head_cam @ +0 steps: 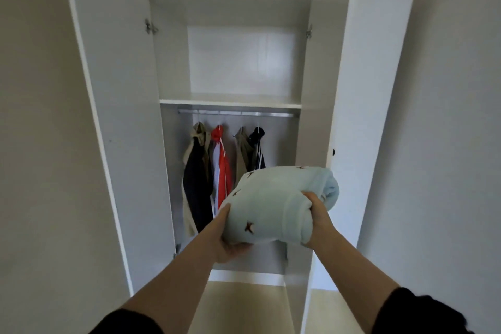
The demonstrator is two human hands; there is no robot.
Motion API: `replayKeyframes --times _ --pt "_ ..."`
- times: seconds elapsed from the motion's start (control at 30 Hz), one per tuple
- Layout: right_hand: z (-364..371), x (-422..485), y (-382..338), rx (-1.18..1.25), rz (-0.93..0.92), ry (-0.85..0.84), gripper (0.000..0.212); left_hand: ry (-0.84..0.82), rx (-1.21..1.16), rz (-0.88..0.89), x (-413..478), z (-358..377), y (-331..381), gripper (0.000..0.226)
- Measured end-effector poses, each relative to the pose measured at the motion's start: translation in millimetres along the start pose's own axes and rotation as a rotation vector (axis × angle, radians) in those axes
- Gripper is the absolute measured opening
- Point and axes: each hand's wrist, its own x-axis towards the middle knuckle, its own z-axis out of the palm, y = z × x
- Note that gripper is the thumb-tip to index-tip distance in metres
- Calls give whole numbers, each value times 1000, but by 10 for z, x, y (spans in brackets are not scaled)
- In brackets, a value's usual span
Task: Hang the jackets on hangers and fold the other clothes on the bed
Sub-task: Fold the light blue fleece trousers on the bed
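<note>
Head view: we hold a folded pale-blue garment point(282, 198) in mid-air in front of the open wardrobe point(116, 116), lower than its shelf point(230, 103). Left hand point(230, 241) cups its lower left edge from beneath, thumb up the side. Right hand point(317, 214) grips the right side, fingers curled round the fold. Behind it, four jackets point(196, 171) hang from the rail point(235, 114); the garment hides the bottoms of the two on the right.

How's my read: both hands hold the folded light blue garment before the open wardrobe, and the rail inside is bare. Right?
Not quite. The head view shows four jackets hanging on the rail. The rest stands: left hand and right hand hold the folded light blue garment before the open wardrobe.
</note>
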Motion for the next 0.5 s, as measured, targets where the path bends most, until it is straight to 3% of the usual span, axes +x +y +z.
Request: replayKeyframes --times 0.23,0.5 --pt "1030 888 16 -40 -31 -73 29 17 -62 115 592 -130 1339 82" --pt "1580 2236 -371 -23 -149 -195 25 -104 -75 272 1650 278 2390 61"
